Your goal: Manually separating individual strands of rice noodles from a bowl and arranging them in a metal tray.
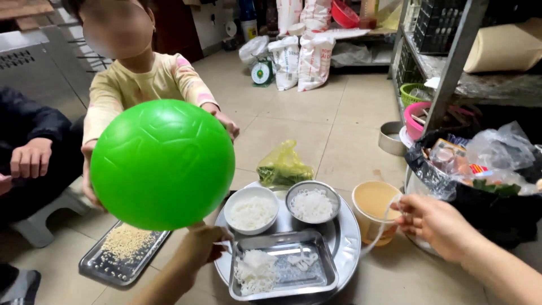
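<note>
A big green ball [162, 164] fills the left middle of the view, in front of a child in a pale yellow top [141, 79] who reaches both hands around it. My left hand [200, 248] is just under the ball's lower edge with its fingers curled; whether it holds anything is unclear. My right hand [435, 223] pinches a thin white strand [379, 226] that loops down beside a beige cup [372, 210]. Between my hands sits a round metal tray [345, 237] carrying a white bowl [251, 212], a metal bowl [312, 204] and a rectangular metal pan [282, 271], all holding white strands.
A flat metal tray of pale grains [121, 251] lies on the tiled floor at left. A yellow-green plastic bag [282, 166] sits behind the bowls. A black bag of wrappers [497, 209] and metal shelving [451, 62] stand at right. Another person in dark clothes [31, 158] sits at far left.
</note>
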